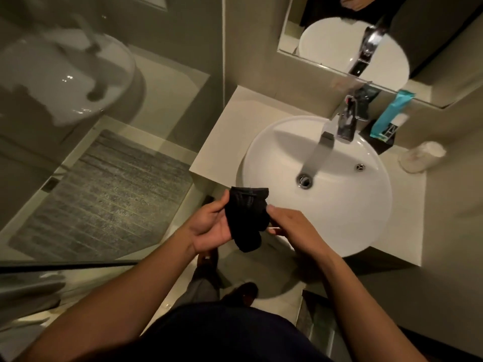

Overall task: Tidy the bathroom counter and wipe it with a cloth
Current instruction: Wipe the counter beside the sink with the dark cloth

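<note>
A bunched black cloth (247,218) hangs between both hands just in front of the near rim of the round white basin (347,205). My left hand (209,226) grips the cloth's left side, palm turned up. From the right, my right hand (292,226) pinches the cloth with thumb and fingers; a thin pale stick shows under its fingers. The pale counter (230,134) surrounds the basin. A chrome tap (339,126) stands at the basin's back.
A teal tube (389,113) stands in a dark holder behind the tap, with a dark packet (366,100) beside it. A white roll (420,158) lies at the counter's right. A mirror (339,30) hangs above. Left of the counter, glass fronts a grey mat (104,199).
</note>
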The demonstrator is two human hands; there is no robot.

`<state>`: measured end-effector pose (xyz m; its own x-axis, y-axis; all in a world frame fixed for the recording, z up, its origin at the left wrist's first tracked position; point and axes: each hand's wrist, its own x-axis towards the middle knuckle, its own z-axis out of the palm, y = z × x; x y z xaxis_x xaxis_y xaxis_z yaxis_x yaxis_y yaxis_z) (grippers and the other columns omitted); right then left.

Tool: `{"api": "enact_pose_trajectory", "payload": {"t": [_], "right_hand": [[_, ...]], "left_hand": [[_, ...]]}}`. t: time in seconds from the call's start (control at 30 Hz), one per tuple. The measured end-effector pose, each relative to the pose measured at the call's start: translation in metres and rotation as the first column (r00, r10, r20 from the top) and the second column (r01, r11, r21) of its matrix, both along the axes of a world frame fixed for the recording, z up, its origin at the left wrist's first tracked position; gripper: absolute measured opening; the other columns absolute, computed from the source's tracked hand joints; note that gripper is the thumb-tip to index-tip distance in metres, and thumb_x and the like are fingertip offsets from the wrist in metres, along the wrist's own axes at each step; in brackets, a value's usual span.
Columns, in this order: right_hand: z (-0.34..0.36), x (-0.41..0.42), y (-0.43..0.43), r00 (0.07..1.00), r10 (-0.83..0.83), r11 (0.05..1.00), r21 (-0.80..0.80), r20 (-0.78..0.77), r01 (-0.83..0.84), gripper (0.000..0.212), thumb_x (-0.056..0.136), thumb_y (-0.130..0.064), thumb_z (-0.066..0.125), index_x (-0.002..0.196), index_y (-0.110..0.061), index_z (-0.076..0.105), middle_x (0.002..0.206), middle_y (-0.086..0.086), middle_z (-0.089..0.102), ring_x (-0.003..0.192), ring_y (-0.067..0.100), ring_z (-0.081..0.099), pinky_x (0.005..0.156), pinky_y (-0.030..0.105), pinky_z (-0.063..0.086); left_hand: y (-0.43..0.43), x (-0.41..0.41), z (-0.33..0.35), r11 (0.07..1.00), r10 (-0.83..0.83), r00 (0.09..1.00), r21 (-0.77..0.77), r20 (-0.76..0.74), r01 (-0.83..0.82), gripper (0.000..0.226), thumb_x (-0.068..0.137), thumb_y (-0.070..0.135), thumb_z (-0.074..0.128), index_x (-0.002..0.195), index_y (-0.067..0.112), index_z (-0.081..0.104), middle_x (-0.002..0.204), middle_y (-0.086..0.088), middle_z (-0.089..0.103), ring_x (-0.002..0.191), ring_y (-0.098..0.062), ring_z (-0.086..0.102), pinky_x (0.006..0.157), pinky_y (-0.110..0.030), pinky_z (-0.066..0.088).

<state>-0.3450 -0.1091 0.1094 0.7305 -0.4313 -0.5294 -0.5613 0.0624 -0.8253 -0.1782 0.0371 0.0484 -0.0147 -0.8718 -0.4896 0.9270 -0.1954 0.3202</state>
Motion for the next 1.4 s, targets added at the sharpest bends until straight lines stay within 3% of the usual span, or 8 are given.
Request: {"api": "enact_pose_trajectory", "payload": {"t": [0.13,0.37,0.53,0.73,0.9,1.13,1.27,1.4], "right_hand": [[0.027,-0.030,0.000,0.991,-0.056,0.996,-0.064,0.118,0.064,0.018,0.095,-0.032,0.067,0.086,-0.018,0.073,0.079,-0.006,0.071,0.075,0.006,0.065,0.073,0.018,0.051],[0.045,-0.072,-0.002,0.958,-0.161,0.938,-0.264,0.238,0.223,0.020,0.097,-0.018,0.066,0.081,-0.010,0.056,0.067,-0.011,0.056,0.064,0.002,0.051,0.061,0.016,0.044],[0.052,-0.080,0.006,0.945,-0.193,0.855,-0.426,0.264,0.294,0.008,0.098,-0.022,0.063,0.091,-0.020,0.061,0.080,-0.007,0.064,0.072,0.003,0.058,0.064,0.016,0.046],[0.043,-0.096,-0.002,0.902,-0.330,0.804,-0.418,0.280,0.423,0.007,0.098,-0.017,0.063,0.092,-0.013,0.063,0.083,0.003,0.065,0.073,0.003,0.058,0.063,0.014,0.046],[0.020,-0.109,-0.013,0.767,-0.614,0.732,-0.229,0.188,0.642,0.021,0.100,-0.020,0.060,0.095,0.000,0.063,0.078,0.008,0.060,0.071,0.012,0.055,0.055,0.017,0.044],[-0.035,-0.102,-0.012,0.759,-0.651,0.742,-0.238,-0.027,0.627,0.021,0.100,-0.023,0.060,0.094,-0.004,0.062,0.079,0.008,0.058,0.071,0.017,0.052,0.060,0.027,0.043],[-0.055,-0.096,-0.002,0.735,-0.671,0.725,-0.300,-0.100,0.620,0.019,0.100,-0.023,0.059,0.087,-0.010,0.059,0.075,0.003,0.056,0.067,0.015,0.050,0.057,0.024,0.041],[-0.063,-0.095,0.005,0.716,-0.688,0.703,-0.355,-0.118,0.617,0.020,0.101,-0.024,0.058,0.084,-0.014,0.056,0.081,0.004,0.059,0.069,0.013,0.053,0.060,0.024,0.044]], "left_hand": [[-0.026,-0.029,0.020,0.995,-0.076,0.997,-0.064,-0.008,0.076,0.068,0.100,0.052,0.048,0.149,0.005,0.046,0.145,-0.020,0.054,0.132,-0.033,0.055,0.115,-0.047,0.040],[-0.063,-0.071,0.042,0.989,-0.143,0.990,-0.028,-0.007,0.143,0.079,0.093,0.065,0.056,0.146,0.007,0.051,0.145,-0.020,0.052,0.133,-0.035,0.053,0.118,-0.048,0.037],[-0.070,-0.104,0.048,0.982,-0.187,0.982,-0.015,-0.028,0.187,0.057,0.093,0.040,0.069,0.138,0.005,0.060,0.143,-0.022,0.058,0.132,-0.034,0.057,0.111,-0.049,0.046],[-0.072,-0.114,0.043,0.983,-0.185,0.974,0.031,0.133,0.183,0.049,0.089,0.015,0.076,0.133,0.001,0.062,0.139,-0.026,0.059,0.129,-0.040,0.059,0.111,-0.052,0.045],[-0.068,-0.101,0.035,0.982,-0.119,0.963,0.173,0.243,0.078,0.035,0.095,0.005,0.063,0.128,-0.005,0.062,0.129,-0.025,0.067,0.120,-0.037,0.066,0.101,-0.045,0.054],[-0.066,-0.094,0.025,0.943,-0.257,0.603,0.332,0.755,-0.014,0.015,0.096,0.012,0.065,0.109,0.016,0.070,0.108,-0.009,0.075,0.101,-0.023,0.071,0.088,-0.043,0.062],[-0.060,-0.093,0.005,0.899,-0.368,0.355,0.427,0.859,-0.102,0.018,0.091,0.016,0.072,0.108,0.012,0.070,0.098,-0.004,0.074,0.097,-0.021,0.070,0.075,-0.030,0.059],[-0.059,-0.098,-0.003,0.893,-0.392,0.228,0.428,0.891,-0.139,0.034,0.092,0.016,0.071,0.125,0.010,0.066,0.110,-0.004,0.073,0.100,-0.016,0.066,0.082,-0.027,0.057]]}}
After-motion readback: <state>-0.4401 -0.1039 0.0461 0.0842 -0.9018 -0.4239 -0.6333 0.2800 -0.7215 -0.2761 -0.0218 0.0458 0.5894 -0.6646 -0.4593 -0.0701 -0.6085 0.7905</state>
